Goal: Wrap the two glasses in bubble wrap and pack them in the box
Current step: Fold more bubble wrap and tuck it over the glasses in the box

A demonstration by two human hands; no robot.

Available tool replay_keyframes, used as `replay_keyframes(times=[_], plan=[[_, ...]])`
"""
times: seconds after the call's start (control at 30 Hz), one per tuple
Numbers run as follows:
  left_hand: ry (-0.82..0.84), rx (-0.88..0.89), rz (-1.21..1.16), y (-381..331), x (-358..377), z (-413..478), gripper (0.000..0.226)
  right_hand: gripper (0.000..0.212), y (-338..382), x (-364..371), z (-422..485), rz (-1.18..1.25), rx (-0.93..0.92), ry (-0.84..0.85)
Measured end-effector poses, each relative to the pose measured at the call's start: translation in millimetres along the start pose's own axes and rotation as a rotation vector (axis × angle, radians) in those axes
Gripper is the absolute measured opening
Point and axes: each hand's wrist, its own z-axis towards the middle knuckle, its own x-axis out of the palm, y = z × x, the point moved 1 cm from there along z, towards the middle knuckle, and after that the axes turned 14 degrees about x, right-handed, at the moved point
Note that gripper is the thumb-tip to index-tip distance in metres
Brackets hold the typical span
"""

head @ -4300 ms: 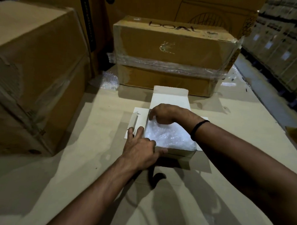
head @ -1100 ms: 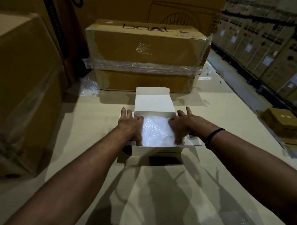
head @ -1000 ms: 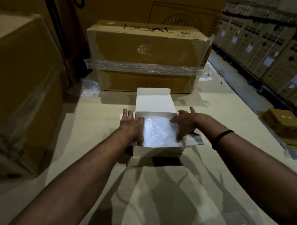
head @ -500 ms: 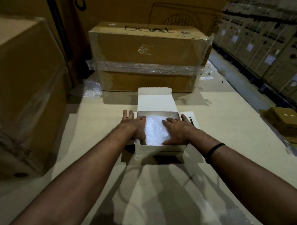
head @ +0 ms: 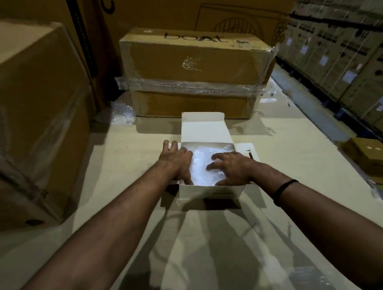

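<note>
A small white box (head: 209, 191) sits open in the middle of the cardboard surface, its lid flap (head: 204, 128) standing up at the far side. Bubble wrap (head: 201, 164) fills the inside; the glasses themselves are hidden under it. My left hand (head: 176, 161) lies over the box's left wall, thumb inside, fingers stretched along the outside. My right hand (head: 231, 168) rests flat on the bubble wrap with fingers spread, pressing it down. A white side flap (head: 248, 149) lies flat to the right of the box.
A taped brown carton (head: 194, 73) stands just behind the box. A large carton (head: 33, 111) walls off the left. A loose piece of bubble wrap (head: 122, 112) lies at the back left. The surface drops off at the right, where a small brown box (head: 369, 152) sits lower down.
My right hand has moved from the box's right edge onto the bubble wrap and now lies flat on it. The right side flap has dropped flat. My left hand stays at the left wall.
</note>
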Motion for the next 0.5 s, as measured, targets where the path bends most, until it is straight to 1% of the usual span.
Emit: replay_keyframes(times=[0.07, 0.13, 0.17, 0.2, 0.27, 0.37, 0.43, 0.5], plan=[[0.015, 0.006, 0.013, 0, -2, 1, 0.086, 0.07, -3, -7, -6, 0.062, 0.008, 0.007], [0.017, 0.022, -0.015, 5, -6, -3, 0.083, 0.082, -15, -19, -15, 0.248, 0.072, -0.025], [0.011, 0.023, -0.04, 9, -8, -6, 0.08, 0.088, -24, -23, -17, 0.298, 0.115, -0.046], [0.007, 0.019, -0.056, 12, -11, -9, 0.078, 0.093, -32, -27, -19, 0.284, 0.154, -0.049], [0.031, 0.014, -0.035, 16, -14, -11, 0.074, 0.098, -44, -27, -17, 0.157, 0.219, 0.021], [0.102, 0.021, 0.061, 12, -9, -3, 0.072, 0.092, -44, -25, -9, -0.019, 0.235, 0.168], [0.133, 0.015, 0.106, 7, -7, 2, 0.074, 0.092, -36, -24, -5, -0.154, 0.216, 0.194], [0.154, 0.007, 0.137, 3, -6, 7, 0.074, 0.096, -30, -19, -3, -0.258, 0.21, 0.187]])
